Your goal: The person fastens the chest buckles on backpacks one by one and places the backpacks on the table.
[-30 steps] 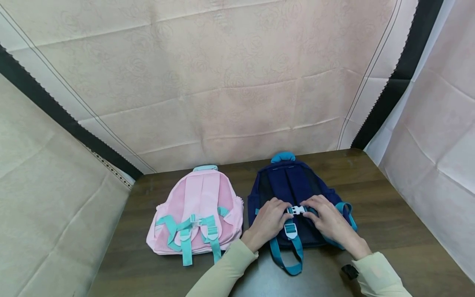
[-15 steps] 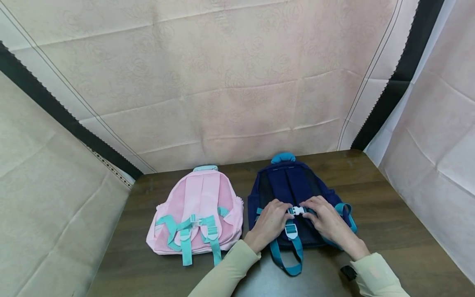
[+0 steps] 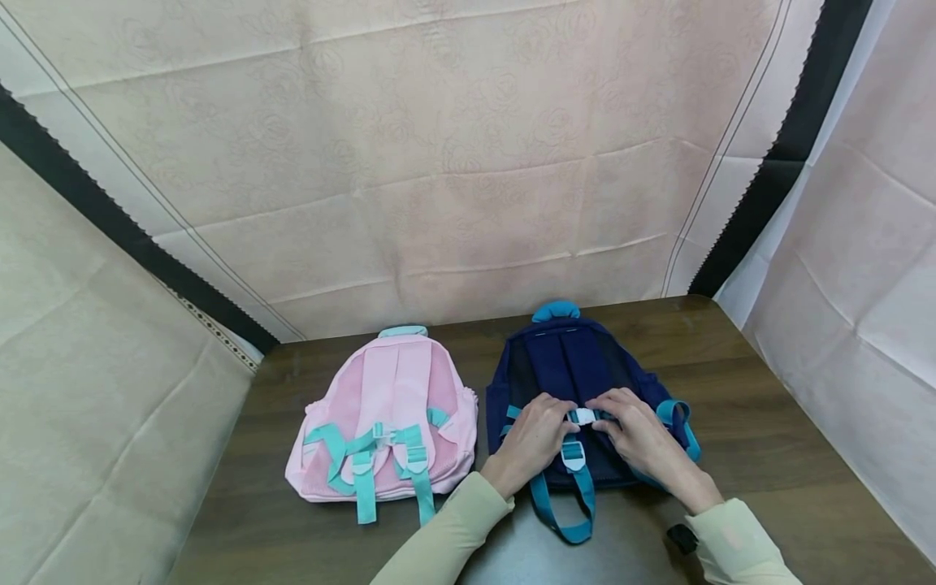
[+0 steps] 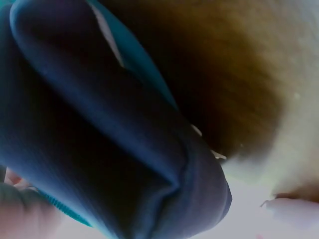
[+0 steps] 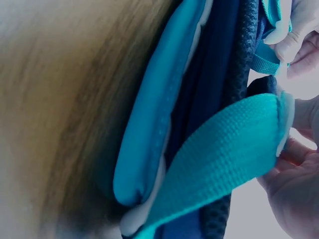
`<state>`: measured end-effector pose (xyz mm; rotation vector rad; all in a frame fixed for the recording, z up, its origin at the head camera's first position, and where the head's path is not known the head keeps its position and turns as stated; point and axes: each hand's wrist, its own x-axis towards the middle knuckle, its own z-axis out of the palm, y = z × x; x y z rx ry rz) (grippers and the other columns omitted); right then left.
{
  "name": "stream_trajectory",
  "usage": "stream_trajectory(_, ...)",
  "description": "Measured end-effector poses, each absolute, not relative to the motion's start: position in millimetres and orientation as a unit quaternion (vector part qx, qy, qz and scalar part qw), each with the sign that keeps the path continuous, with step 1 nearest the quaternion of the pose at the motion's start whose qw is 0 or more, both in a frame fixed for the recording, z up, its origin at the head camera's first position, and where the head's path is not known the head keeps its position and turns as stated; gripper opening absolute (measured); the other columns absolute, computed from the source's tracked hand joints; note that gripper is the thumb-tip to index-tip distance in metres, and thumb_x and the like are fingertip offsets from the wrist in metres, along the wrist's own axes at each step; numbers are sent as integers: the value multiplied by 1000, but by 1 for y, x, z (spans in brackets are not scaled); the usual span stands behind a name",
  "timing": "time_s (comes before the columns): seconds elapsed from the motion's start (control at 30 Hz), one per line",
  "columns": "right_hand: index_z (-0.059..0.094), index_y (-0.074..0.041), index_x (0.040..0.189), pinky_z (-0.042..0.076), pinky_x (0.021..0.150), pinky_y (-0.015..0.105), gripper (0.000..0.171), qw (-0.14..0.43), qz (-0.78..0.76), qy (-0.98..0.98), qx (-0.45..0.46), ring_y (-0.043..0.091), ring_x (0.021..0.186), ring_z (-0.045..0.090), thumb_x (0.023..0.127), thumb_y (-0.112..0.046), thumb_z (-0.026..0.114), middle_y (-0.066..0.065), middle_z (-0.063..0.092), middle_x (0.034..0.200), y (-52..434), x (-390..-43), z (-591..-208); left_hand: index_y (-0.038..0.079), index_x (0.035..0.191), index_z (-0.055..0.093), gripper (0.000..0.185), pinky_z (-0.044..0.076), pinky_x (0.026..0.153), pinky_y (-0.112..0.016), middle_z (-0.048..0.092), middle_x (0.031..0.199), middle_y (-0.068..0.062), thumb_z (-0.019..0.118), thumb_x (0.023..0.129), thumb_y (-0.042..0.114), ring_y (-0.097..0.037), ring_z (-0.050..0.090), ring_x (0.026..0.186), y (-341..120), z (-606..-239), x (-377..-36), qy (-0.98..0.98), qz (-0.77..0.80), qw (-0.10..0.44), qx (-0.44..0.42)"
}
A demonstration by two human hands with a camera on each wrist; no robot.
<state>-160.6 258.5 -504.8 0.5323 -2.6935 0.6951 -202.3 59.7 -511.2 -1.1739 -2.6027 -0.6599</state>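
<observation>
Two hands: both on the white chest buckle [image 3: 582, 416]
Left grip [image 3: 532, 439]: fingers curled, pinching the buckle's left half
Right grip [image 3: 638, 439]: fingers curled, pinching the right half
Buckle: between the two grips, on the navy backpack [image 3: 578, 366]
Navy backpack: under both grips, straps up, flat on bench [image 3: 768, 455]
Pink backpack [image 3: 387, 414]: just left of left grip, untouched

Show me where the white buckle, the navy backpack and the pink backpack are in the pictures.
white buckle [image 3: 582, 416], head view, its middle between both hands.
navy backpack [image 3: 570, 357], head view, upper back panel.
pink backpack [image 3: 391, 382], head view, middle of the back panel.
</observation>
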Motion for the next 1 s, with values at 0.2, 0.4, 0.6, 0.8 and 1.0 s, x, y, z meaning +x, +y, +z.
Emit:
stream_trajectory(0.2,73,-4,112,58,87,45,28,138,241,-944,178,23,103,64,85,-1,77,5,72,108,256,-161,-504,13,118,72,26,55,90,-21,77,109,2,67,97,27,-11,67,99,54,-508,-202,-889,-207,96,-398)
stream_trajectory(0.4,73,-8,111,57,87,44,27,123,241,-949,164,21,103,63,85,-7,79,3,72,108,253,-161,-504,16,121,72,29,54,95,-25,76,114,4,66,98,32,-10,67,105,49,-508,-200,-896,-170,109,-395)
stream_trajectory(0.6,74,-10,110,57,85,44,28,127,241,-949,159,20,102,63,84,-17,81,1,72,107,249,-160,-501,18,121,72,28,53,95,-25,75,116,5,66,98,32,-10,65,107,40,-505,-197,-898,-157,128,-391)
stream_trajectory(0.8,75,-11,110,58,84,43,29,139,247,-946,160,19,102,64,84,-21,82,0,72,107,244,-160,-501,18,120,72,27,54,96,-24,74,117,4,64,99,33,-10,65,108,27,-497,-194,-896,-163,131,-391)
stream_trajectory(1.0,76,-14,106,58,79,35,28,174,257,-929,202,13,97,64,81,-22,85,-4,72,103,233,-161,-495,17,118,74,25,56,93,-22,75,117,3,66,98,31,-11,66,106,9,-485,-193,-890,-186,145,-391)
